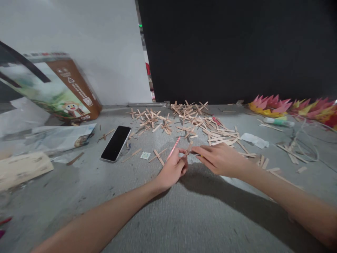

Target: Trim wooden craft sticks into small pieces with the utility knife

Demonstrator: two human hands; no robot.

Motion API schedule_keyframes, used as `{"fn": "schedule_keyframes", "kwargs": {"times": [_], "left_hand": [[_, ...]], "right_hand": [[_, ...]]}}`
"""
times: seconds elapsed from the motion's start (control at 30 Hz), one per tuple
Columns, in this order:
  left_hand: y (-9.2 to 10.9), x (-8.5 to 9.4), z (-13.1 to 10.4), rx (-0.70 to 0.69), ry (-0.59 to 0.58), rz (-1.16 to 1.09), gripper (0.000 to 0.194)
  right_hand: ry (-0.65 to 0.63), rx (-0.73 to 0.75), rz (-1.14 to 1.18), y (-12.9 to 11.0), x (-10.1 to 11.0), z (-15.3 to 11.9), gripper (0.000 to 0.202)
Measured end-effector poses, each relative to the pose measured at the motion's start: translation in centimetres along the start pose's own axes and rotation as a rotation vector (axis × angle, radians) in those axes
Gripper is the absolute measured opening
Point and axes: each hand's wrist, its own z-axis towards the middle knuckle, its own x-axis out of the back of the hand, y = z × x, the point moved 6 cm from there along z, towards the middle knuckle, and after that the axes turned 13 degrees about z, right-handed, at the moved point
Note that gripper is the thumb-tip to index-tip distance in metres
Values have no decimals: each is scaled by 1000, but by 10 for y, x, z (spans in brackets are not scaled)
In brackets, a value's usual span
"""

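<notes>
The black-screened phone (116, 144) lies flat on the grey surface (163, 228). To its right, the left hand (172, 168) pinches a small wooden piece (190, 147) between thumb and fingers; a pink striped rod (174, 148) shows by that hand, though whether it is gripped I cannot tell. Farther right of the phone, the right hand (221, 160) has its fingers closed on a dark tool (195, 153) with a bit of yellow, held up to the wooden piece; its kind is unclear. Between the phone and the left hand lie a small patterned square (145, 155) and some crossed sticks (158, 157). Loose and crossed wooden sticks (218, 136) spread from beyond the phone out to its right. Well to the phone's right are a white-and-green tube (279, 122), pale cable (306, 154) and pink-and-yellow paper points (271, 105). Left of the phone, farther back, stands a printed bag (68, 93).
</notes>
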Motion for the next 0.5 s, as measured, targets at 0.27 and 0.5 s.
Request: {"fn": "schedule_keyframes", "kwargs": {"times": [0.27,0.5], "left_hand": [[1,-3,0,-76,-13,95,14],[1,-3,-1,-62,-27,81,16]], "right_hand": [[212,-113,311,-2,-12,3,36],[234,-70,313,-1,-21,3,32]]}}
